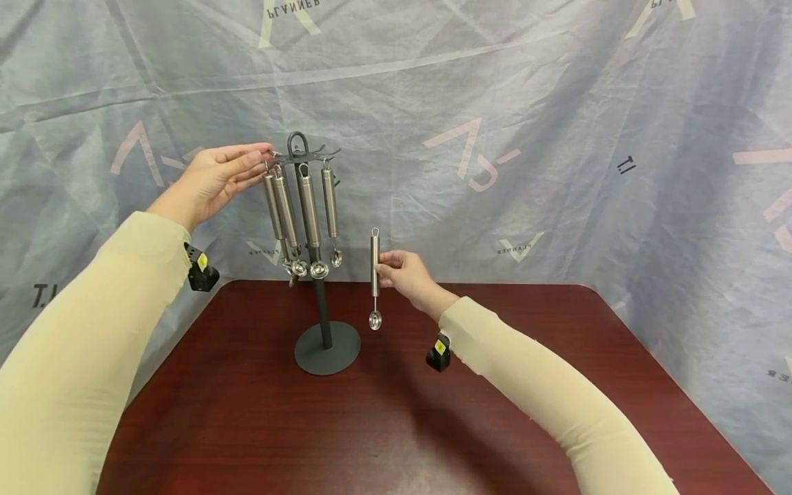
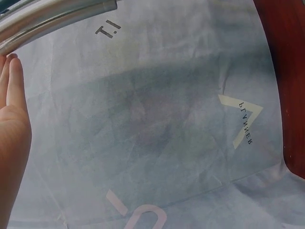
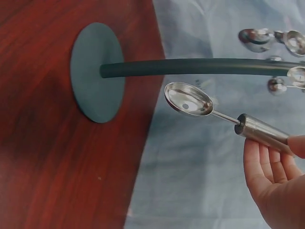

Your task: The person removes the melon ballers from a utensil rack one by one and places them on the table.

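Note:
My right hand (image 1: 405, 275) pinches the steel handle of a melon baller (image 1: 375, 265), upright to the right of a dark hanging rack (image 1: 321, 302). Its oval scoop, with a small hole, points down in the head view; in the right wrist view the melon baller (image 3: 189, 100) lies slantwise before the rack's post (image 3: 190, 67). Up at the rack's left hooks, my left hand (image 1: 216, 179) has its fingers extended, fingertips right at the ring of a hanging melon baller (image 1: 272, 206). The left wrist view catches those fingers (image 2: 16, 86) straight beneath a metal handle (image 2: 57, 24).
More steel scoops, including a front one (image 1: 309, 213) and a right one (image 1: 331, 206), hang from the rack. Its round base (image 1: 328, 348) stands on a reddish-brown table (image 1: 309, 426). Behind the table hangs a grey printed cloth (image 1: 557, 103).

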Demonstrator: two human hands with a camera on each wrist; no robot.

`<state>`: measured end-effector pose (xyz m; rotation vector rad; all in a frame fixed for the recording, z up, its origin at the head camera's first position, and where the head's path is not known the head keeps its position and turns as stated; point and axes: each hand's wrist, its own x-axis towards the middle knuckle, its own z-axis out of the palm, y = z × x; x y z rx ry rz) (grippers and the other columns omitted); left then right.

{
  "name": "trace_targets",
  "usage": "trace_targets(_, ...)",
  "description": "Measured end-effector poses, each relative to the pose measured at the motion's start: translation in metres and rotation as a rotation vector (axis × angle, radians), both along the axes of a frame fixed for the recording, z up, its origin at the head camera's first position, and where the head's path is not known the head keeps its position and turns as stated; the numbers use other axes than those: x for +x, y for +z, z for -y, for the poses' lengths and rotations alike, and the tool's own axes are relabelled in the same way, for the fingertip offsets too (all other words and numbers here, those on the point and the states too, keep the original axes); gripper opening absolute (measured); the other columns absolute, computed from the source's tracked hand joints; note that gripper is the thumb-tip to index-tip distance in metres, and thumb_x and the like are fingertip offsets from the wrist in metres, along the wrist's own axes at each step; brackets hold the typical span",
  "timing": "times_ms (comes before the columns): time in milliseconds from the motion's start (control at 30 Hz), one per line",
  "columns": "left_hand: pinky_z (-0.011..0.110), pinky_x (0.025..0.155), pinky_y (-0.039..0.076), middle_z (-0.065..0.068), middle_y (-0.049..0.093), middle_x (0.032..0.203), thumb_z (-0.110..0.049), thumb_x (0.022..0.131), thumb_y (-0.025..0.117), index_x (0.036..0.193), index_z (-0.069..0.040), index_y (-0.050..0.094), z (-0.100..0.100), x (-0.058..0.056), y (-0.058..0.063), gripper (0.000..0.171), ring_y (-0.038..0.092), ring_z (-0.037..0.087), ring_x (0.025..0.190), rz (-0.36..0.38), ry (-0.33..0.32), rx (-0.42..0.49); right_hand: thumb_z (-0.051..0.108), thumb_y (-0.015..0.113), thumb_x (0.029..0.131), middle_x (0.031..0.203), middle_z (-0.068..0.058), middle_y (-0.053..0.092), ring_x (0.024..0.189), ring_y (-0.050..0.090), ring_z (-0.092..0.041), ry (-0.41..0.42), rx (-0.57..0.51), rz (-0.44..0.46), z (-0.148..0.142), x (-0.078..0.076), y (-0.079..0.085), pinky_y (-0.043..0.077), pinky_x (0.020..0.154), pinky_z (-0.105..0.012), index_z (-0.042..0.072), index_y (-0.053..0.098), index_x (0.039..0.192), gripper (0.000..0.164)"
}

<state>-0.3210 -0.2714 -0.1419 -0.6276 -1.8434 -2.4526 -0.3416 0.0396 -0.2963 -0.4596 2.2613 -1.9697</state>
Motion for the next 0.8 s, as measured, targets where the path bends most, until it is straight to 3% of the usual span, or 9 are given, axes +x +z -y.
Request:
trace_targets(133,0.025,0.087,0.055,0.008,0.073,0.110,0.000,0.094,0.059,0.111,-0.002,0.071,0.002,0.002,0.001,0.021,0.069,0.015,0.101,0.009,-0.038,0.011,0.002,0.056,0.097,0.121,-0.024,0.061,0.088,0.064,-0.018,-0.002,0.019,0.031,0.000,0.002,-0.012,0.055,0.091,-0.042,-0.008,0.055,0.126,0.031)
trace_targets(267,0.025,0.088,0.055,0.008,0.072,0.110,0.000,0.095,0.058,0.112,-0.001,0.070,0.004,0.002,0.000,0.021,0.069,0.016,0.102,0.001,-0.051,0.014,0.003,0.056,0.097,0.117,-0.021,0.062,0.091,0.064,-0.021,-0.020,0.034,0.067,0.001,0.003,-0.022,0.056,0.090,-0.042,-0.006,0.057,0.126,0.031)
trace_targets(800,0.024,0.087,0.055,0.008,0.073,0.107,-0.001,0.092,0.063,0.109,-0.002,0.071,-0.001,0.007,-0.002,0.019,0.070,0.016,0.098,-0.013,0.018,0.027,0.003,0.059,0.095,0.104,-0.014,0.063,0.081,0.063,-0.018,-0.065,0.027,0.170,0.000,0.002,-0.057,0.058,0.082,-0.039,-0.005,0.061,0.118,0.024)
